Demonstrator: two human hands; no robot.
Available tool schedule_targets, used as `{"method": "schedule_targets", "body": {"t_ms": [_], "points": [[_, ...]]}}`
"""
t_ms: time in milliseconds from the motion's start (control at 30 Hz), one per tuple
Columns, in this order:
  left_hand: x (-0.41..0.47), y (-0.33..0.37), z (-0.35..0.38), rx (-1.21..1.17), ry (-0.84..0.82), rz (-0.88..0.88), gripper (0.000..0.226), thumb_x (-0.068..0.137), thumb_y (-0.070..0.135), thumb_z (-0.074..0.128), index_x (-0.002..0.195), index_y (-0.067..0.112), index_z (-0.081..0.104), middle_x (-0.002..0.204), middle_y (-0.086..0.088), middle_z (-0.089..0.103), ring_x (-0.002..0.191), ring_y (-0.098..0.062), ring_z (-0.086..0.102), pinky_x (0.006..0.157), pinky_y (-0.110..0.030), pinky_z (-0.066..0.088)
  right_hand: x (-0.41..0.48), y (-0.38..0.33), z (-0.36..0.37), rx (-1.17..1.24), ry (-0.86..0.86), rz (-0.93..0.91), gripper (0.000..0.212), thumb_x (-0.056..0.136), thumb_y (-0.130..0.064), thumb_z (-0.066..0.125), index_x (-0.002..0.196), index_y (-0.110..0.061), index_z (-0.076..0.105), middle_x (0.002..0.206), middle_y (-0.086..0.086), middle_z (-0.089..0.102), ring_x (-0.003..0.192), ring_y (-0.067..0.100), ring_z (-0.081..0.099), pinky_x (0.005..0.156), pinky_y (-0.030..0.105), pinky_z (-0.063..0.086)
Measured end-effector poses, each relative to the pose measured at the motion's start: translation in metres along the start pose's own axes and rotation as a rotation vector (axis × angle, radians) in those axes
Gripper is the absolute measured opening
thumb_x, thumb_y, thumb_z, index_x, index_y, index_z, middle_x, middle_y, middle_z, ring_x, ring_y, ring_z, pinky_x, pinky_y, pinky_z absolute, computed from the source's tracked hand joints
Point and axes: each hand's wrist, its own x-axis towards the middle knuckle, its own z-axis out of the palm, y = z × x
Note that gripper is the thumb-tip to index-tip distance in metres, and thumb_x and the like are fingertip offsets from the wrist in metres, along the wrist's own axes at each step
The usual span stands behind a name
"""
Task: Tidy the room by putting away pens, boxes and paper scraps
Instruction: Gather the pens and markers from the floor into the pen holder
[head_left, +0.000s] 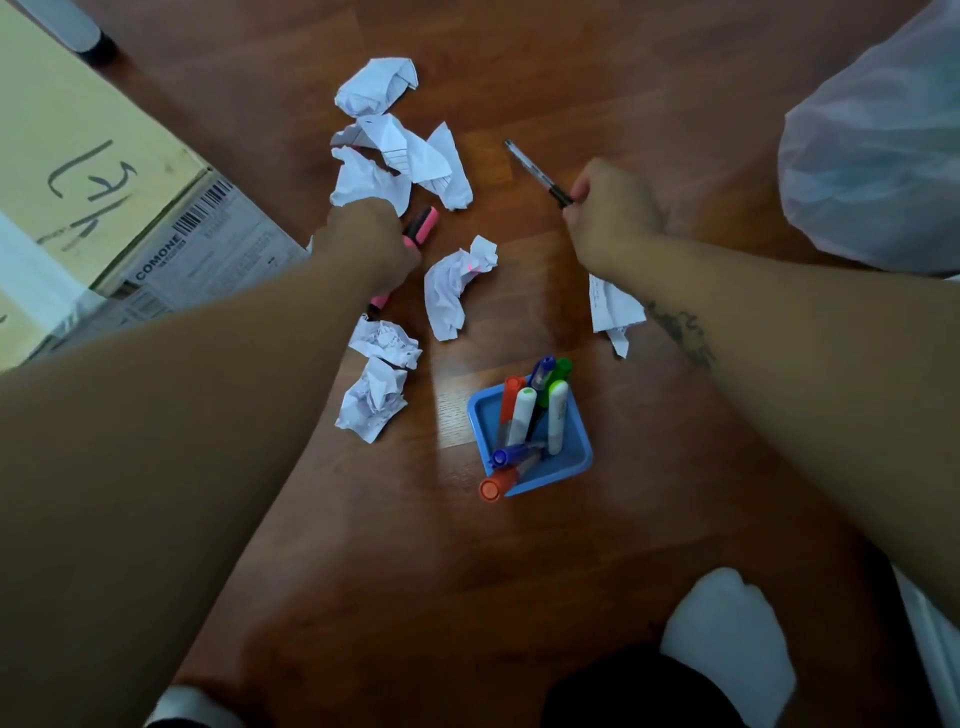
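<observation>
My left hand (371, 244) is closed around a pink highlighter (423, 224) on the wooden floor; a second pink marker end (379, 300) pokes out beneath the wrist. My right hand (608, 213) grips a clear ballpoint pen (530, 166) by its black end, the tip pointing up-left. A blue square pen holder (571, 457) stands near me with several markers (522, 415) in it. Several crumpled white paper scraps (376, 85) (457, 286) (371, 397) lie scattered between my hands. A flat scrap (613, 306) is partly hidden under my right forearm.
A cardboard box (93, 171) with handwriting and a barcode label lies at the left. A translucent white plastic bag (878, 150) sits at the right. My white-socked feet (727, 639) are at the bottom. A dark chair or furniture foot (96, 49) stands at top left.
</observation>
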Motion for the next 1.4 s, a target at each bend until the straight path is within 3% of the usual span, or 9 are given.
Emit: {"method": "schedule_targets", "body": {"t_ms": [100,200,333,433,533,700,900,1067,1400], "points": [[-0.006,0.004,-0.019,-0.086,0.011,0.011,0.038,0.091,0.032,0.066,0.116,0.004,0.066,0.111,-0.016,0.065,0.104,-0.032,0.06,0.087,-0.044,0.054,0.002,-0.007,-0.024,0.131,0.051,-0.029,0.02,0.096,-0.02,0.055,0.113,-0.013,0.063,0.118,0.008,0.064,0.108,0.026,0.06,0.08,0.028,0.044],[-0.019,0.012,-0.039,-0.235,0.087,0.094,0.035,0.091,0.03,0.068,0.115,0.005,0.065,0.108,-0.011,0.063,0.099,-0.026,0.058,0.079,-0.036,0.047,0.002,-0.018,-0.045,0.232,0.107,-0.068,0.021,0.094,-0.019,0.057,0.107,-0.008,0.068,0.103,0.006,0.065,0.09,0.018,0.057,0.078,0.028,0.045],[-0.043,0.023,-0.069,-0.42,0.187,0.248,0.031,0.088,0.023,0.072,0.113,0.009,0.061,0.099,0.0,0.056,0.085,-0.017,0.052,0.071,-0.027,0.039,-0.014,-0.035,-0.07,0.435,0.191,-0.095,0.022,0.092,-0.023,0.06,0.102,-0.006,0.071,0.087,0.001,0.059,0.077,0.011,0.051,0.052,0.019,0.035],[-0.068,0.029,-0.083,-0.467,0.195,0.35,0.028,0.087,0.021,0.073,0.109,0.014,0.057,0.099,0.001,0.054,0.068,-0.007,0.047,0.054,-0.013,0.039,-0.042,-0.041,-0.085,0.564,0.255,-0.14,0.012,0.091,-0.027,0.062,0.09,-0.015,0.065,0.084,0.001,0.06,0.075,0.015,0.056,0.061,0.021,0.043],[-0.1,0.03,-0.091,-0.49,0.21,0.418,0.027,0.084,0.019,0.076,0.101,0.019,0.055,0.1,-0.001,0.058,0.072,-0.006,0.051,0.058,-0.003,0.039,-0.081,-0.041,-0.102,0.545,0.268,-0.185,0.015,0.093,-0.032,0.06,0.091,-0.017,0.063,0.083,0.0,0.06,0.074,0.016,0.058,0.064,0.024,0.043],[-0.155,0.026,-0.091,-0.516,0.176,0.455,0.027,0.084,0.025,0.076,0.102,0.014,0.059,0.102,-0.008,0.065,0.084,-0.019,0.057,0.081,-0.036,0.05,-0.14,-0.036,-0.118,0.494,0.286,-0.219,0.027,0.097,-0.032,0.055,0.101,-0.007,0.064,0.082,-0.002,0.055,0.062,0.004,0.046,0.05,0.01,0.032],[-0.223,0.024,-0.067,-0.53,0.166,0.456,0.023,0.088,0.018,0.071,0.105,0.007,0.059,0.094,-0.001,0.062,0.083,-0.017,0.056,0.074,-0.027,0.045,-0.208,-0.027,-0.118,0.43,0.322,-0.277,0.026,0.099,-0.031,0.05,0.096,-0.007,0.06,0.085,-0.002,0.054,0.075,0.012,0.046,0.058,0.016,0.031],[-0.254,0.024,-0.042,-0.596,0.174,0.358,0.019,0.085,0.013,0.07,0.088,0.025,0.056,0.085,0.008,0.066,0.078,-0.017,0.059,0.064,-0.03,0.044,-0.253,-0.012,-0.099,0.362,0.266,-0.251,0.021,0.098,-0.025,0.052,0.093,-0.006,0.06,0.093,0.002,0.049,0.079,0.014,0.045,0.067,0.023,0.03],[-0.253,0.022,-0.008,-0.479,0.166,0.266,0.015,0.085,0.014,0.064,0.091,0.026,0.058,0.079,0.008,0.06,0.08,-0.021,0.057,0.077,-0.046,0.053,-0.261,0.004,-0.06,0.256,0.027,-0.242,0.014,0.097,-0.018,0.056,0.094,-0.007,0.064,0.099,0.012,0.051,0.077,0.019,0.046,0.061,0.025,0.027]]}}
